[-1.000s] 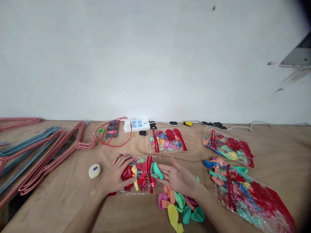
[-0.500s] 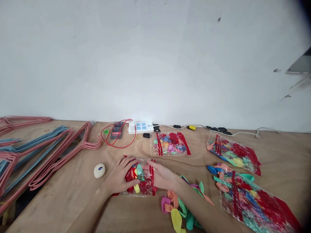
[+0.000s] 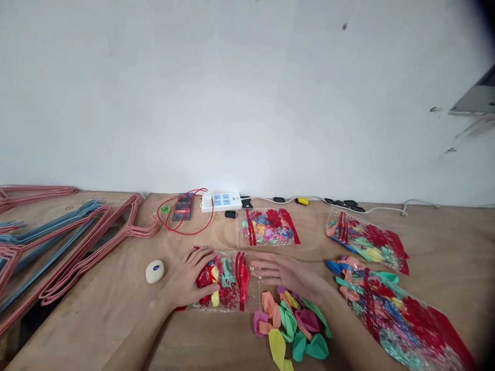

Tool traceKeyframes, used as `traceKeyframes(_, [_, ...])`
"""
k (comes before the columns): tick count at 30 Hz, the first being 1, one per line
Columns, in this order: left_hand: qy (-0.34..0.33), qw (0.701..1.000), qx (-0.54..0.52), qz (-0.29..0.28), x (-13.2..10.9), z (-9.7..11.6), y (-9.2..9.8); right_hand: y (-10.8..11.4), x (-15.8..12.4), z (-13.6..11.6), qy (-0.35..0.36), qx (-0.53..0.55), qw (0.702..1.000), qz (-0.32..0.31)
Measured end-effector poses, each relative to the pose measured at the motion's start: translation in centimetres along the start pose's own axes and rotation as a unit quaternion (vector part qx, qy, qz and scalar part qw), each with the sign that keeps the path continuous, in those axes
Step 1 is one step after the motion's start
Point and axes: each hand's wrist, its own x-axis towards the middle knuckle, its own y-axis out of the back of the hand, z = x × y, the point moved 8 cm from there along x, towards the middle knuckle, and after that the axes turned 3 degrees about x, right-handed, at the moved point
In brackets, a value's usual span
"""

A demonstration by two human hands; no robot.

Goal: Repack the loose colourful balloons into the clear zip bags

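Note:
My left hand (image 3: 189, 278) presses down on the left end of a clear plastic zip bag (image 3: 232, 288) stuffed with colourful balloons, its fingers curved over the red-printed part. A teal balloon (image 3: 228, 273) lies inside the bag near its red zip strip. My right hand (image 3: 290, 275) hovers open just right of the bag, holding nothing. Below it lies a loose heap of balloons (image 3: 290, 324) in pink, orange, yellow, green and teal. Several filled bags lie further off: one (image 3: 268, 228) beyond my hands and two more (image 3: 367, 242) (image 3: 402, 317) at the right.
Pink and blue wire clothes hangers (image 3: 77, 242) lie at the left of the plywood table (image 3: 116, 324). A white oval object (image 3: 154, 271) sits near my left hand. A white power strip (image 3: 221, 202), a loop of red wire (image 3: 185, 226) and cables run along the wall.
My right hand has pulled out of the bag's mouth and moved right. The teal balloon now lies further inside the bag. My left hand has stayed on the bag.

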Motion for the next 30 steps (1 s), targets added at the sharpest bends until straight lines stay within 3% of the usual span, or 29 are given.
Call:
traceKeyframes(4, [-0.003, 1.000, 0.005, -0.001, 0.1, 0.2, 0.2, 4.4, -2.6, -0.6, 0.085, -0.136, 0.978, 0.134])
traceKeyframes(9, [0.000, 1.000, 0.013, -0.004, 0.1, 0.2, 0.2, 7.5, -5.1, -0.6, 0.133, -0.349, 0.893, 0.250])
traceKeyframes(12, [0.005, 1.000, 0.019, -0.003, 0.0, 0.0, 0.1, 7.8, -5.5, -0.3, 0.125, -0.422, 0.859, 0.262])
traceKeyframes(15, [0.007, 1.000, 0.022, -0.002, 0.0, -0.3, -0.2, 7.7, -5.2, -0.1, 0.133, -0.447, 0.846, 0.260])
traceKeyframes(30, [0.005, 1.000, 0.019, 0.000, 0.0, -0.5, -0.5, 7.2, -5.0, 0.1, 0.133, -0.470, 0.830, 0.269])
